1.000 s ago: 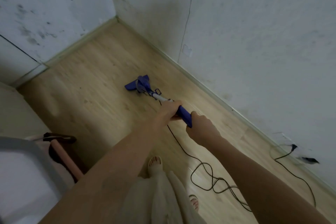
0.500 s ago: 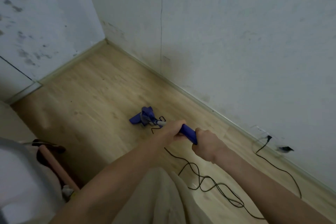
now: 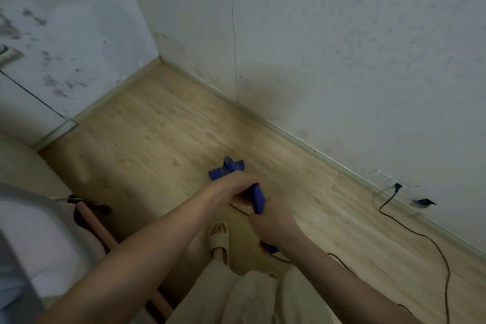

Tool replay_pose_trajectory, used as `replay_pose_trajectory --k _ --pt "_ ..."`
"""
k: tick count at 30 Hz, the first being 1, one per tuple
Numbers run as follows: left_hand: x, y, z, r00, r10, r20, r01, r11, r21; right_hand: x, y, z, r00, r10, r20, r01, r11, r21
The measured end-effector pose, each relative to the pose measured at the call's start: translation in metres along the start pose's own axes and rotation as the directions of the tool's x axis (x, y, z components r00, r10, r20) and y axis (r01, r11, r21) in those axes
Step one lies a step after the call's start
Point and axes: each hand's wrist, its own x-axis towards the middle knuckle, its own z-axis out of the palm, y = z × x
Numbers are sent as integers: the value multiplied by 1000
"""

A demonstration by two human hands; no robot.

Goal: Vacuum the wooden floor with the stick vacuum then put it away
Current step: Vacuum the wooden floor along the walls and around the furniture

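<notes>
The blue stick vacuum (image 3: 257,199) points away from me over the light wooden floor (image 3: 163,134). Its blue floor head (image 3: 228,168) sits on the boards just beyond my hands. My left hand (image 3: 231,188) grips the blue handle at its upper part, hiding the tube. Closer to me, my right hand (image 3: 272,225) grips the handle's lower end. A black power cord (image 3: 444,265) trails from the vacuum across the floor to a plug (image 3: 397,187) in the wall socket on the right.
Two pale, stained walls meet in a corner (image 3: 160,58) with a skirting board. A white bed or cushion edge (image 3: 31,234) and a pinkish wooden leg (image 3: 94,229) stand at the left. My sandalled foot (image 3: 219,238) is below my hands.
The floor head has been drawn back toward me, now close under my left hand. The view has tilted up and my foot has stepped forward. Both hands keep their grip.
</notes>
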Motion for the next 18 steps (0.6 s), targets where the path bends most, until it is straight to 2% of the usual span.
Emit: replay_pose_trajectory --k 4,7,10,13,18 --pt "9 -6 -20 997 27 -69 -21 996 82 19 -6 34 999 33 9 -34 994 100" --pt "21 -4 -34 991 50 -126 -44 998 44 45 -15 47 1000 26 -10 -26 998 60" --pt "32 6 -42 983 64 -172 -70 997 -24 68 -29 39 999 6 -35 -9 998 -67" --pt "35 21 -40 986 73 -150 -83 994 -65 71 -38 19 999 -2 -47 -6 986 -167" --pt "29 25 -28 997 39 -63 -42 998 -56 37 -41 -12 1000 18 17 -16 988 -151"
